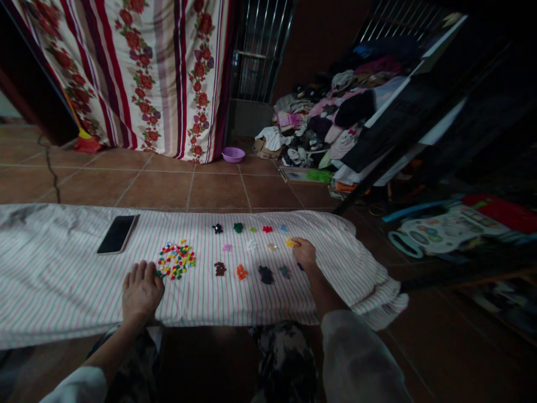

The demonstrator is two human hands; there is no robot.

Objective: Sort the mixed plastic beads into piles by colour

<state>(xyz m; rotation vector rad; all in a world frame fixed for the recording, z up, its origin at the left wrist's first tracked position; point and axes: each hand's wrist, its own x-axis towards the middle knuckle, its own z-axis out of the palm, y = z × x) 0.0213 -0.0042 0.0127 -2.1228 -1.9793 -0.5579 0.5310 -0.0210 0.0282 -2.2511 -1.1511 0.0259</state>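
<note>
My left hand [141,288] rests palm down on the striped cloth, its fingers spread beside a mixed pile of small coloured pieces [176,260]. At the right, my right hand [305,254] touches a small yellow pile [289,242] with its fingers drawn together; whether a piece is between them is too small to tell. Small piles sorted by colour lie between the hands, among them black [217,228], green [238,228], red [267,229], pink [227,247], white [251,245], brown [220,269], orange [241,272] and dark [265,274] ones. A dark blue bit shows beside my right wrist.
A phone [117,234] lies on the striped cloth [201,305] at the left. Beyond it are the tiled floor, a purple basin [233,154], a floral curtain [168,73] and a heap of clothes [319,117]. A dark slanting post [377,168] stands at the right.
</note>
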